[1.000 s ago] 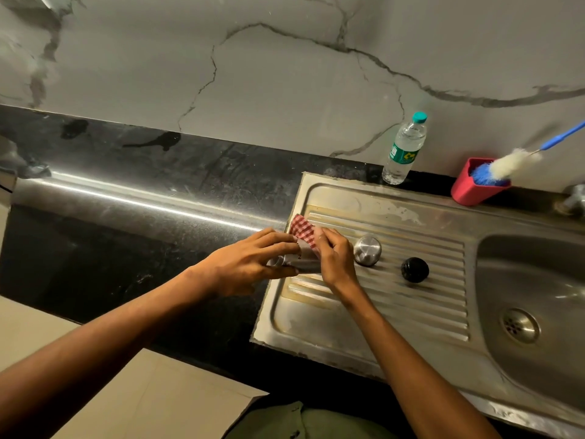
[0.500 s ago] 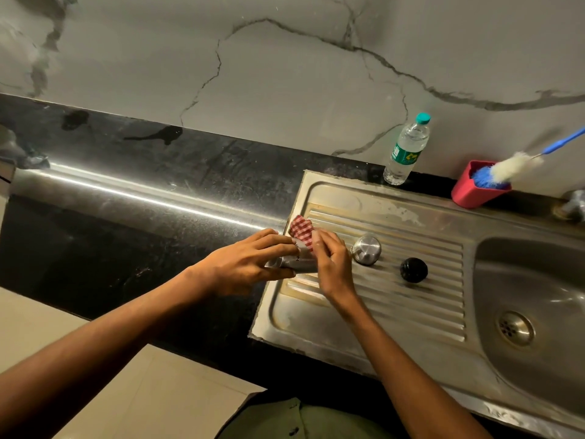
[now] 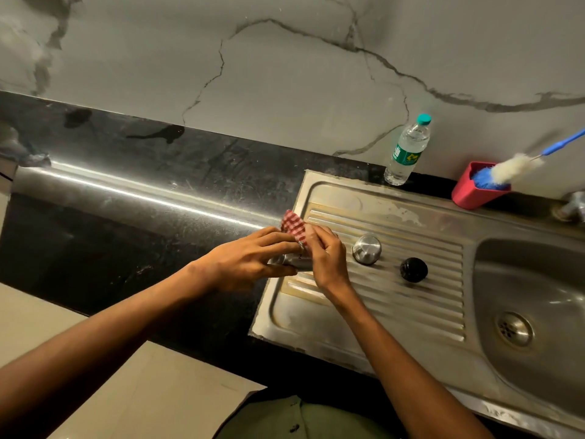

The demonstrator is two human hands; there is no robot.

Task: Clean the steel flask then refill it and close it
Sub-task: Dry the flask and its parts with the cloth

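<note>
The steel flask [image 3: 296, 260] stands at the left edge of the sink's drainboard [image 3: 411, 299], mostly hidden between my hands. My left hand [image 3: 250, 264] grips its body from the left. My right hand [image 3: 326, 251] holds a red-and-white checked cloth [image 3: 292, 228] pressed against the flask's top. A steel cup lid [image 3: 366, 249] and a black stopper [image 3: 413, 269] sit on the drainboard to the right of my hands. A clear plastic water bottle [image 3: 408, 150] with a teal cap stands by the wall.
A red holder [image 3: 471, 191] with a blue-handled bottle brush [image 3: 512, 167] stands at the back right. The sink basin [image 3: 538, 280] with its drain [image 3: 513, 328] lies at the right, and a tap [image 3: 573, 205] is at the frame's edge. Black countertop [image 3: 126, 217] stretches left.
My right hand has shifted the checked cloth slightly over the flask's top. My left hand keeps its grip, and the view has drifted a little.
</note>
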